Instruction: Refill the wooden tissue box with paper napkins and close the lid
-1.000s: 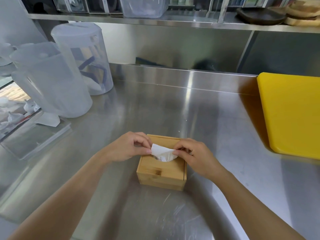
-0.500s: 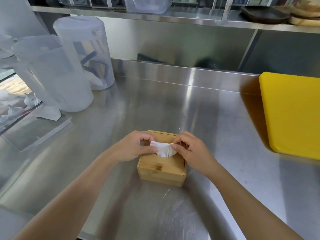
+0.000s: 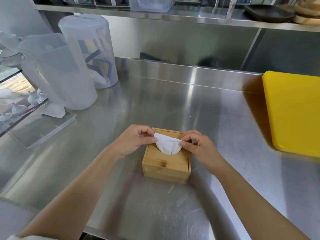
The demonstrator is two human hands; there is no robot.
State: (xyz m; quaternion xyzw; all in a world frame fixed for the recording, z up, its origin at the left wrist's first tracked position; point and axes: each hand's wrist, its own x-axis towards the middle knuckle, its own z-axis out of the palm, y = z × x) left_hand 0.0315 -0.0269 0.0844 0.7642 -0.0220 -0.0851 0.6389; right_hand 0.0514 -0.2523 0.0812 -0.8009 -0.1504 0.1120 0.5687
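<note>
A square wooden tissue box (image 3: 165, 166) stands on the steel counter (image 3: 199, 118) just in front of me, its lid down. A white paper napkin (image 3: 167, 144) sticks up through the round hole in the lid. My left hand (image 3: 134, 139) pinches the napkin's left corner between thumb and fingers. On the other side, my right hand (image 3: 199, 147) pinches its right edge and rests on the box's right side. The napkin is stretched between both hands above the hole.
Two frosted plastic pitchers (image 3: 57, 71) stand at the back left beside a clear acrylic cover (image 3: 41, 129). A yellow cutting board (image 3: 294, 111) lies at the right. A steel shelf (image 3: 173, 16) with containers and wooden plates runs overhead at the back.
Both hands stay pinched on the napkin. The napkin is now pulled a little higher and spread wider across the hole. The box has not moved.
</note>
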